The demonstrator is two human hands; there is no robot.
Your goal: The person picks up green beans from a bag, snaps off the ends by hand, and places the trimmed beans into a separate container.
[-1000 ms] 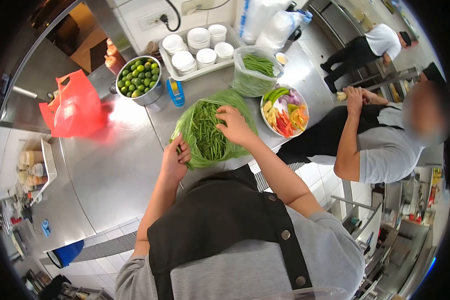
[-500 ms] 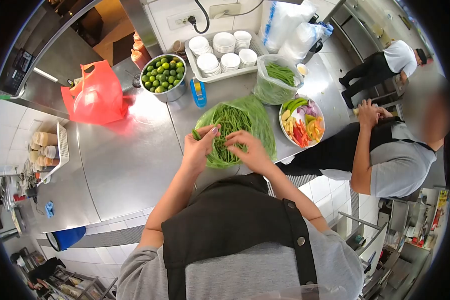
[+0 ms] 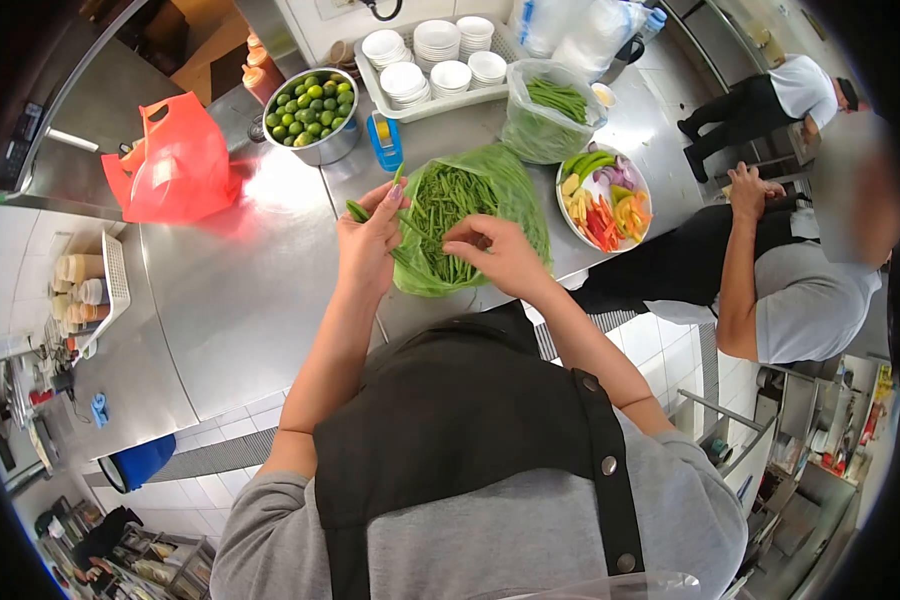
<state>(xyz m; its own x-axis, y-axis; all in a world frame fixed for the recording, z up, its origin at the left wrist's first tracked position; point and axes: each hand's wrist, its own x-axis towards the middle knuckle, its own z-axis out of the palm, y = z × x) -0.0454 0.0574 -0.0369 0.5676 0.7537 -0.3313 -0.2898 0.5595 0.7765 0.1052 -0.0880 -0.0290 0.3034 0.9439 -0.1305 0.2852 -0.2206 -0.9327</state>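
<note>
My left hand (image 3: 370,235) is closed around a few green beans (image 3: 357,210), whose ends stick out past the fingers on both sides. It is raised at the left edge of an open green plastic bag (image 3: 525,200). Thin green beans (image 3: 453,205) lie heaped inside that bag. Over the bag's near right part, my right hand (image 3: 500,255) has its thumb and fingertips pinched together. Whatever is between those fingertips, if anything, is too small to make out.
Behind the bag stand a pot of green citrus (image 3: 310,115), a blue tape dispenser (image 3: 385,142), a tray of white cups (image 3: 435,100) and a clear bag of beans (image 3: 550,115). A plate of cut vegetables (image 3: 605,195) is at right, near a co-worker (image 3: 800,270). A red bag (image 3: 175,165) stands left.
My left hand still holds beans and has turned slightly, showing more of them. My right hand's fingers have drawn together into a pinch. The whole view has shifted a little.
</note>
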